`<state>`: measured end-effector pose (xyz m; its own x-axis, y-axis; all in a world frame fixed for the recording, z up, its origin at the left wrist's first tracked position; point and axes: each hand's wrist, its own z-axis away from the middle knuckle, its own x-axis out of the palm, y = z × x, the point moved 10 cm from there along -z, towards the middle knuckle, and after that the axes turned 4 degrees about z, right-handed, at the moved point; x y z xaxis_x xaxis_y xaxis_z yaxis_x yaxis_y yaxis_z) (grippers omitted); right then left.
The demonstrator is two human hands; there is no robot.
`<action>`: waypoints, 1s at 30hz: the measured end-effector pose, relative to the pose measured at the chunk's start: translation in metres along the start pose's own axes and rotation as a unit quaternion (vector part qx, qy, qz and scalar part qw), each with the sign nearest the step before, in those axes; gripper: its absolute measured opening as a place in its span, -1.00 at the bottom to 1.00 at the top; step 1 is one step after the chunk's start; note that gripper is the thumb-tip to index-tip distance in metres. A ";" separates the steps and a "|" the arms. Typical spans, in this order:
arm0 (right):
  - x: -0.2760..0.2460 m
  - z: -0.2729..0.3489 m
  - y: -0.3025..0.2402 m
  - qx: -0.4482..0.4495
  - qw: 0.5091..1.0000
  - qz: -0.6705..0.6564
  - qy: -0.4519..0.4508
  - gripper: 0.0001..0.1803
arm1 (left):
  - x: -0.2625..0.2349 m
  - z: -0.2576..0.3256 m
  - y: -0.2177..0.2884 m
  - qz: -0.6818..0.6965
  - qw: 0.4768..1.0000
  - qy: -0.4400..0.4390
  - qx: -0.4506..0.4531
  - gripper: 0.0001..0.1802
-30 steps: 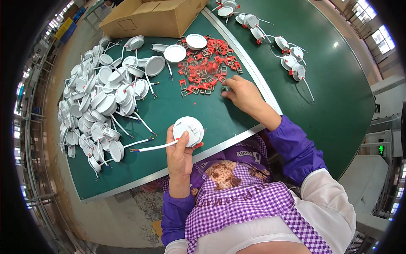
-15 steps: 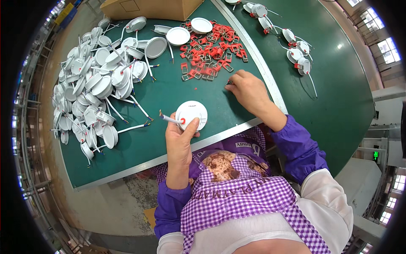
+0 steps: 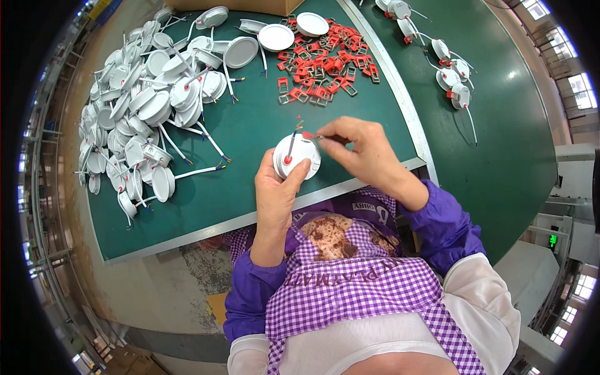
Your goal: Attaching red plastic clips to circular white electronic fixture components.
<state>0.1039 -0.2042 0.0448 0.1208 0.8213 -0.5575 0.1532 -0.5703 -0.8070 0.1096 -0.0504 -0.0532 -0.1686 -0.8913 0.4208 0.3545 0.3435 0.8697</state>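
Observation:
My left hand [image 3: 275, 190] is closed on a round white downlight [image 3: 305, 156], its thumb lying across the back face. A short white cable with bare wire ends rises from a red grommet on that face. At the light's upper right rim, my right hand [image 3: 359, 150] pinches a small red and metal spring clip [image 3: 308, 135] between thumb and fingertips. The clip meets or nearly meets the rim; whether it is seated cannot be made out. Beyond both hands lies a heap of similar red clips [image 3: 325, 69].
A large pile of white downlights [image 3: 140, 115] with trailing cables covers the left of the green table [image 3: 244, 162]. Two lie face up [image 3: 276, 37] beside the clips. A cardboard box [image 3: 244, 5] stands at the back. Across a metal strip, several clipped lights [image 3: 460, 96] sit at right.
My right hand has come left from beside the clip heap to the downlight's rim, with a red clip now visible in it. My left hand has turned the light, so its cable points away from me.

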 end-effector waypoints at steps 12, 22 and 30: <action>0.021 0.018 -0.017 -0.076 0.995 0.068 0.005 -0.77 | 0.004 0.005 0.027 -0.178 0.973 0.004 0.146 -0.68; 0.017 0.029 -0.025 -0.101 0.991 0.077 0.033 -0.77 | 0.006 0.000 0.021 -0.183 0.974 -0.077 0.109 -0.71; 0.007 0.030 0.008 -0.064 0.994 -0.014 0.085 -0.81 | 0.020 -0.001 0.023 -0.232 0.963 -0.058 0.123 -0.73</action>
<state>0.0766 -0.2028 0.0292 0.2765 0.8295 -0.4853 0.2813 -0.5527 -0.7845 0.1154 -0.0608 -0.0248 -0.3627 -0.9318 -0.0142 -0.0090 -0.0117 0.9999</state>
